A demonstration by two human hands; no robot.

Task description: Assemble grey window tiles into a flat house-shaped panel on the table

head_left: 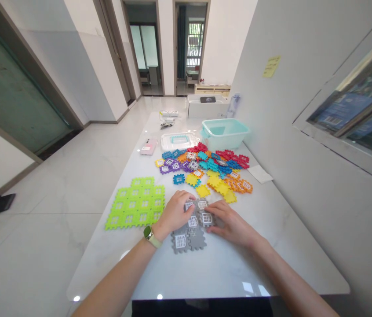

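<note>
Grey interlocking tiles (196,239), several with white window inserts, lie together as a panel on the white table in front of me. My left hand (176,212) grips the panel's upper left part, thumb and fingers bent around a tile with a window insert. On the opposite side, my right hand (230,221) has its thumb and fingers closed at the edge of the right-hand grey tiles (206,219). Fingers partly cover the upper tiles. A larger panel of joined lime-green tiles (136,203) lies flat to the left of my left hand.
Beyond my hands is a loose pile of yellow tiles (219,185), orange tiles (243,185), purple tiles (172,166), and red and blue ones. Behind it stand a mint plastic bin (224,140) and a clear lid (179,141). A pink phone (148,146) lies left; white paper (260,174) lies right.
</note>
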